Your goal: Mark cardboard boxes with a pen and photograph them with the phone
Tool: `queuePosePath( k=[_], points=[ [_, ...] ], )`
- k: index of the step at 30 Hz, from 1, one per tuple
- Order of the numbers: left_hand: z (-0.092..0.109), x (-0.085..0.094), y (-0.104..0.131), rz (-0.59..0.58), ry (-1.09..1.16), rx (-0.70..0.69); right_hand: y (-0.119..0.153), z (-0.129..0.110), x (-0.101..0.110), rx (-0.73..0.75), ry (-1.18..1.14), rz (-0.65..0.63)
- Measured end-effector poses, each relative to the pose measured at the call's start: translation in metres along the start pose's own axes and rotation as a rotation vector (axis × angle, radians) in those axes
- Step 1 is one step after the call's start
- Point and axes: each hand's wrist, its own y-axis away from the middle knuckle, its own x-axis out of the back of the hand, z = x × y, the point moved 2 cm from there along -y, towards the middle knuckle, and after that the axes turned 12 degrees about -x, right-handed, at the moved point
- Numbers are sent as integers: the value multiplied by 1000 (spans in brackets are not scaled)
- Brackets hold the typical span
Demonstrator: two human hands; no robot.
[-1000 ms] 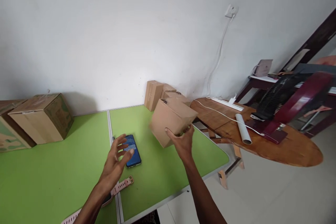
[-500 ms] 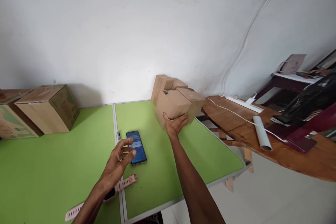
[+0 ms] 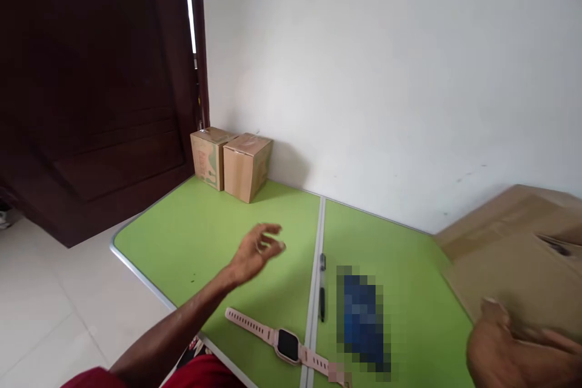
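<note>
My left hand [image 3: 257, 251] hovers over the green table [image 3: 173, 248], its fingers slightly curled and apart, holding nothing. At the right edge of the view, my right hand [image 3: 513, 348] is pressed around the lower front of a cardboard box [image 3: 509, 260], thumb on its face; the other fingers are partly out of sight. A smartwatch [image 3: 288, 345] with a pink strap lies near the front of the table, below my left hand. Across the table's seam lies a phone [image 3: 364, 321], blurred into blocks. A dark pen [image 3: 322, 303] rests along the seam.
Two cardboard boxes [image 3: 248, 173] stand side by side at the back left of the table. The white wall [image 3: 386, 73] runs behind it. A dark brown door [image 3: 100, 85] is on the left, above a pale tiled floor [image 3: 54, 291].
The view has swung left, bringing the door in and hiding the side table. My left hand has moved left, away from above the phone. My right hand stays on the cardboard box.
</note>
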Motion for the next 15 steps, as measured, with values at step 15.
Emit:
queuePosePath(
  k=[15],
  points=[
    [-64,130,-103,352,-420,-97,159,-85,-293,206,-52,-1084]
  ],
)
